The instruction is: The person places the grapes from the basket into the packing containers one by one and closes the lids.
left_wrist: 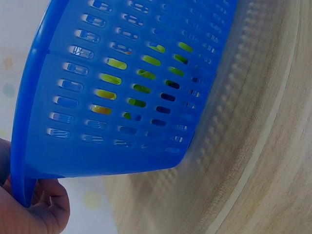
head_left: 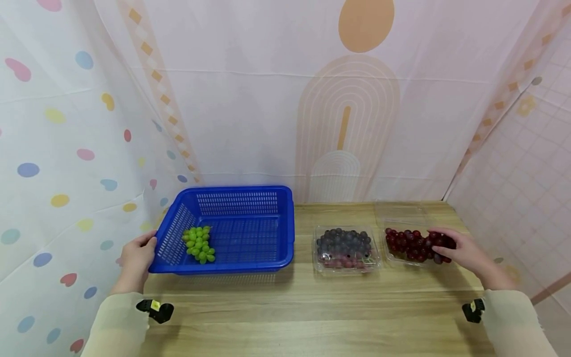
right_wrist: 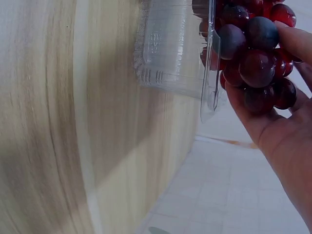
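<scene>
My left hand [head_left: 137,258] grips the left rim of a blue plastic basket [head_left: 285,238], its thumb and fingers pinching the edge in the left wrist view. Inside the basket, toward its left side, lies a bunch of green grapes [head_left: 198,244]. On the far right, my right hand [head_left: 461,252] holds one end of a bunch of red grapes [head_left: 408,245], with the thumb and fingers around the fruit. The bunch overlaps an open clear plastic box [right_wrist: 170,48]; in the right wrist view the grapes show at and above the box's rim.
A closed clear box [head_left: 347,267] holding dark grapes [head_left: 343,242] stands between the basket and the open box. Everything sits on a wooden table [head_left: 303,317]. Patterned white curtains [head_left: 250,109] hang behind and at both sides.
</scene>
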Action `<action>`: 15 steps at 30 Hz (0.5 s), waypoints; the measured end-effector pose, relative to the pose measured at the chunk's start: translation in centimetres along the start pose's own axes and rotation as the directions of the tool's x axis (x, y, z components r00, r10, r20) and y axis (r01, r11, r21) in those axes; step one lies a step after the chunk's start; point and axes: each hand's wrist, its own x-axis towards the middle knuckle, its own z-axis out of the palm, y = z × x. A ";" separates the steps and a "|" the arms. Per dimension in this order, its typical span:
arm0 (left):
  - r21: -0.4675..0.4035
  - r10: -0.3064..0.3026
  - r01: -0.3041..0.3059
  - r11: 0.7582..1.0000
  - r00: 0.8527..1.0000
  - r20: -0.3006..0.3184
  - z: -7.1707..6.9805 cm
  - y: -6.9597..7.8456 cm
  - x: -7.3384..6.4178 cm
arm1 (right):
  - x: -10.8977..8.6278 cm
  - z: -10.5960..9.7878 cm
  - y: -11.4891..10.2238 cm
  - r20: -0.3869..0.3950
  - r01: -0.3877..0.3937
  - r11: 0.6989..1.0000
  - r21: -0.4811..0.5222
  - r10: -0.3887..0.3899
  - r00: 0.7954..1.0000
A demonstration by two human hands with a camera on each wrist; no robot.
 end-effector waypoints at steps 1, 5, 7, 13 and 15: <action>0.001 0.000 0.000 1.000 1.000 0.001 0.0 0.0 0.0 | 0.1 0.0 -0.1 -0.006 0.004 1.000 -0.013 -0.004 1.000; 0.000 0.009 -0.009 1.000 1.000 0.002 0.0 0.0 -0.1 | 0.4 0.2 -0.3 -0.017 0.033 0.998 -0.047 -0.033 0.999; 0.000 0.010 -0.010 1.000 1.000 0.002 0.0 0.0 -0.1 | 0.5 0.4 -0.3 -0.008 0.030 0.998 -0.047 -0.031 0.999; -0.008 0.004 -0.004 1.000 1.000 0.010 -0.1 0.1 -0.3 | 0.6 0.7 -0.1 0.014 0.036 0.997 -0.075 -0.035 0.999; -0.019 0.000 0.001 1.000 1.000 0.011 -0.1 0.2 -0.4 | 0.7 0.8 -0.2 0.018 0.055 0.992 -0.115 -0.053 0.998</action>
